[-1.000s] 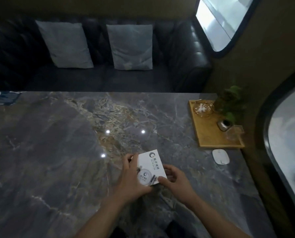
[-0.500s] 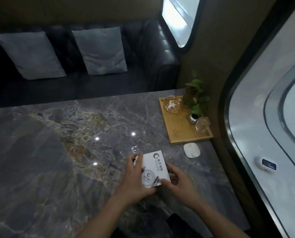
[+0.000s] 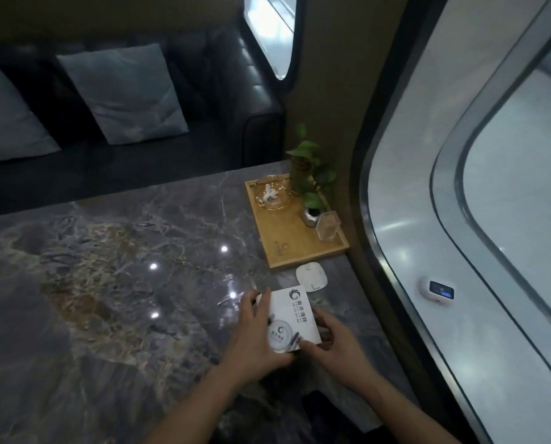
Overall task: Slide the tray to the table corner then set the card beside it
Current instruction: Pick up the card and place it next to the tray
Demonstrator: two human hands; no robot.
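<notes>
A white printed card [image 3: 292,318] is held just above the marble table [image 3: 107,283], near its right edge. My left hand [image 3: 258,338] grips the card's left side and my right hand [image 3: 335,344] grips its lower right corner. The wooden tray [image 3: 287,248] lies at the table's far right corner, against the wall. It carries a glass ashtray [image 3: 272,195], a small potted plant [image 3: 311,174] and a clear glass cup [image 3: 328,225]. The card is a short way in front of the tray.
A white square pad [image 3: 311,277] lies on the table between the tray and the card. A dark sofa [image 3: 158,100] with grey cushions stands behind the table. A curved wall panel [image 3: 405,251] with a small white device [image 3: 437,291] runs along the table's right side.
The camera has turned right, so the tray and wall sit more centrally. Both hands have carried the card towards the right edge, closer to the white pad and the tray.
</notes>
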